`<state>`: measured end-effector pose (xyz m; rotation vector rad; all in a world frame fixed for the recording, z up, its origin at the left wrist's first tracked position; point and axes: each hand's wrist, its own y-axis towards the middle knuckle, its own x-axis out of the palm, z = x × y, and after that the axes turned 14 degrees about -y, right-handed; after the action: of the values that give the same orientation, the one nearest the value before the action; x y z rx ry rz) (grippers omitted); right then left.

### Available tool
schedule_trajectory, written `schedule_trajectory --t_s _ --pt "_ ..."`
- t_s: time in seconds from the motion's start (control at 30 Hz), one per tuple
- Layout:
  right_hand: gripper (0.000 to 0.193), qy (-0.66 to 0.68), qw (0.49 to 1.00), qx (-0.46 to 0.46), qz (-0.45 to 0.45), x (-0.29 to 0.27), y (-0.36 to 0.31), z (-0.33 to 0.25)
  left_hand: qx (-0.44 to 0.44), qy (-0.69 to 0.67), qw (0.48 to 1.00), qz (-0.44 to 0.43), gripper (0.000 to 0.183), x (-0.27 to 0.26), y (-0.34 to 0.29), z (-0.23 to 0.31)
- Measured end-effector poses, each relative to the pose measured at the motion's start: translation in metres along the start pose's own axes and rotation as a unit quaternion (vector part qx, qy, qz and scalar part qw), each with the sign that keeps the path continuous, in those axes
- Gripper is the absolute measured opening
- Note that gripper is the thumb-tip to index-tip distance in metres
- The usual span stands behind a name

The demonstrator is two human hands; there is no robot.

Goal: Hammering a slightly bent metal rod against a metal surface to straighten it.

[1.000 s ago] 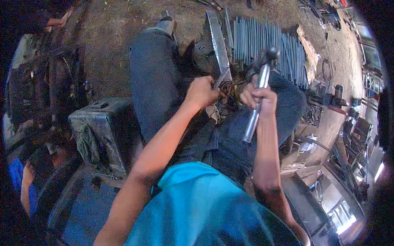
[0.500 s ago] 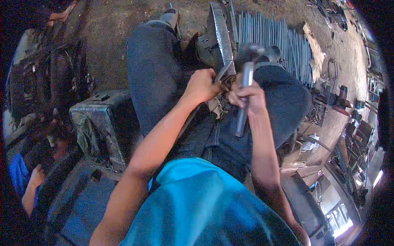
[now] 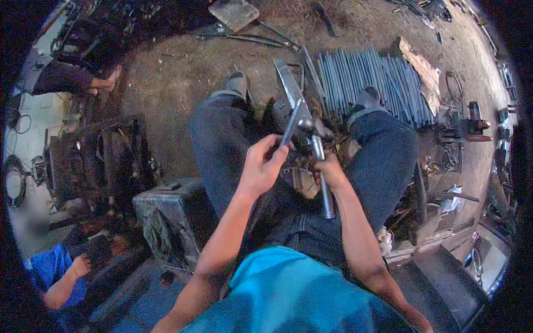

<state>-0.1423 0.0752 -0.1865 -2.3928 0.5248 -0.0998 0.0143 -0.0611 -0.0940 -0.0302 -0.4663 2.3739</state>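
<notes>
Between my knees, my left hand [image 3: 260, 166] pinches a flat grey metal bar [image 3: 290, 129] between thumb and fingers, tilted up and away from me. My right hand [image 3: 333, 171] is wrapped round the metal handle of a hammer [image 3: 327, 202]. The hammer's head is low, right beside the bar's far end; whether they touch I cannot tell. Beyond them lies a long shiny metal piece [image 3: 288, 84], sloping away to the far left. Under the hammer, the block or anvil area is dark and mostly hidden. A brownish scrap [image 3: 305, 182] sits below my hands.
Many thin grey rods [image 3: 372, 80] lie side by side on the floor at the far right. A dark metal box [image 3: 166, 222] stands by my left leg. Another person's hand [image 3: 82, 265] shows at the lower left. A flat shovel-like plate [image 3: 234, 14] lies at the far end.
The hammer has come down from a raised, blurred swing to beside the bar. My left hand still holds the bar. The whole view has shifted, showing more floor ahead.
</notes>
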Motion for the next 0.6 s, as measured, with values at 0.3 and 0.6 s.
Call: schedule_trajectory --t_s 0.3,0.6 --pt "0.024 -0.142 0.990 0.011 -0.011 0.010 0.018 0.010 0.084 0.076 0.994 -0.006 0.020 0.009 -0.048 0.067" --pt "0.024 -0.220 0.972 -0.018 0.078 0.021 0.030 0.021 0.105 0.280 0.954 -0.030 0.021 -0.001 -0.060 0.100"
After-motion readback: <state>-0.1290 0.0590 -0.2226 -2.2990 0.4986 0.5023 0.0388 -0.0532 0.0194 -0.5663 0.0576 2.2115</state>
